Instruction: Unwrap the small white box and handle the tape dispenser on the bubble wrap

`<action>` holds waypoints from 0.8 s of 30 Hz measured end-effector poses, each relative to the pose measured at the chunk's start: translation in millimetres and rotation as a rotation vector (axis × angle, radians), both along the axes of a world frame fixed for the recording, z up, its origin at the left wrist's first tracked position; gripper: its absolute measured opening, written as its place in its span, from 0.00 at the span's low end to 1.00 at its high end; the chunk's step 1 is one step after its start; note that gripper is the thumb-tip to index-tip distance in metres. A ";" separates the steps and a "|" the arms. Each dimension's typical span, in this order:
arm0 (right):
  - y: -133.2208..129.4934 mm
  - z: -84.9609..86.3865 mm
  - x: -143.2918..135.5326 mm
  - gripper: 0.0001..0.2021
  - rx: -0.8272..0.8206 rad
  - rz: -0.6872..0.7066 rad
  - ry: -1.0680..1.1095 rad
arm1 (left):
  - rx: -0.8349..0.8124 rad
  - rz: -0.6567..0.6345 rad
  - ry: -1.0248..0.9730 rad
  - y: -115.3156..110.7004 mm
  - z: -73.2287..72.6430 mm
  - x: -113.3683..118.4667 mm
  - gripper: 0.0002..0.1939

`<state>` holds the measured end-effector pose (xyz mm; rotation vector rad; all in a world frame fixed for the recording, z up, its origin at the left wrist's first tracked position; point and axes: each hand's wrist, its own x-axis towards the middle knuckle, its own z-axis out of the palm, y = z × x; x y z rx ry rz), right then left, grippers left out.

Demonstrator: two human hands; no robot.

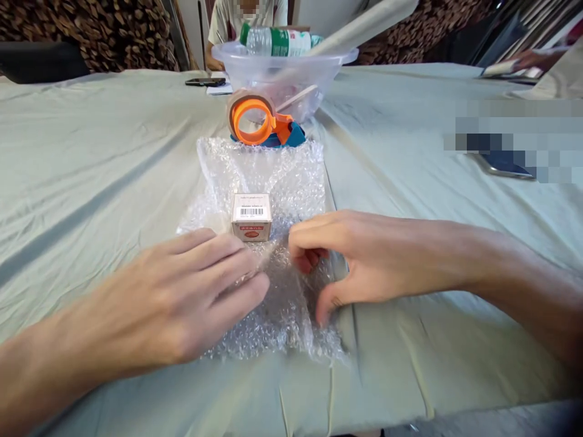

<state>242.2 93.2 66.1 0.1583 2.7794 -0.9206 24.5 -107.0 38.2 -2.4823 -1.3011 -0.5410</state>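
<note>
A small pale cardboard box (pixel 251 209) with a barcode label on top and red print on its front sits upright on a sheet of clear bubble wrap (pixel 282 164). My left hand (pixel 195 297) reaches in from the left, palm down over the wrap, fingers stretched just in front of the box. Its fingertips are slightly blurred, and whether they touch the plastic is unclear. To the right of the box, my right hand (pixel 337 261) hovers at the wrap's right side. Its fingers are curled, with the thumb well apart and nothing visibly held between them.
Beyond the wrap stands a tape dispenser (pixel 255 121) with an orange hub. Behind it, a clear plastic basin (pixel 291 67) carries a green-labelled bottle (pixel 282 42) and a long pale roll (pixel 364 27). Phones lie on the green cloth (pixel 136 121). A person (pixel 218 36) sits opposite.
</note>
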 end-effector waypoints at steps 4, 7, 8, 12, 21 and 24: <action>-4.8 4.2 2.4 0.23 0.009 -0.050 -0.097 | -0.045 -0.027 0.222 -2.6 -4.8 2.9 0.19; -7.2 6.9 6.3 0.25 0.011 -0.097 -0.149 | -0.203 0.078 0.151 -5.2 -13.1 2.2 0.24; -7.5 7.6 7.6 0.25 0.006 -0.099 -0.164 | -0.233 0.105 0.126 -6.2 -15.8 1.0 0.25; -7.3 10.4 11.5 0.23 -0.022 -0.073 -0.148 | -0.319 0.153 0.092 -12.1 -22.6 -5.8 0.29; -4.6 15.4 16.9 0.20 -0.015 -0.095 -0.242 | -0.397 0.181 0.082 -18.3 -25.8 -17.6 0.38; -4.2 14.2 18.6 0.20 -0.009 -0.097 -0.240 | -0.395 0.175 0.097 -18.4 -27.1 -21.6 0.38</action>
